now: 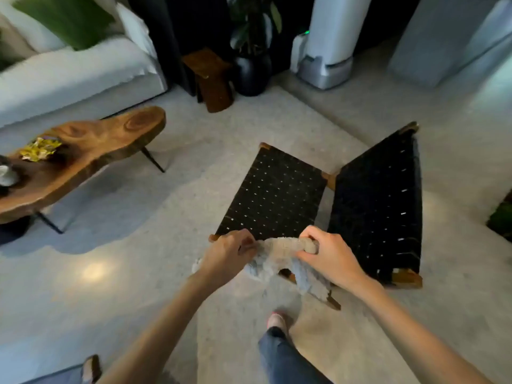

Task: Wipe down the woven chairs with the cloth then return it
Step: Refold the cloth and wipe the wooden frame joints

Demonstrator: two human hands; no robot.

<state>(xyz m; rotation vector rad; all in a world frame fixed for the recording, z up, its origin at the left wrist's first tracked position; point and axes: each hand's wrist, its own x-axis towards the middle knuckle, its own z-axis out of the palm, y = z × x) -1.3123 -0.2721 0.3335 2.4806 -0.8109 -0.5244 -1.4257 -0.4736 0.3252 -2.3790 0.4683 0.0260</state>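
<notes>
A black woven chair with a wooden frame stands on the floor in front of me; its seat (pixel 273 195) slopes toward me and its back panel (pixel 379 206) rises to the right. A fluffy grey cloth (pixel 277 259) is stretched over the seat's near edge. My left hand (pixel 230 254) pinches the cloth's left end. My right hand (pixel 329 253) grips its right end, bunched in the fingers. The cloth's lower part hangs below the seat edge and hides part of the frame.
A live-edge wooden coffee table (pixel 91 159) with a yellow ornament (pixel 38 149) stands at the left, a white sofa (pixel 72 76) behind it. A small wooden stool (pixel 210 76), a black vase (pixel 252 73) and a white appliance (pixel 329 42) line the back. My feet are on the floor below.
</notes>
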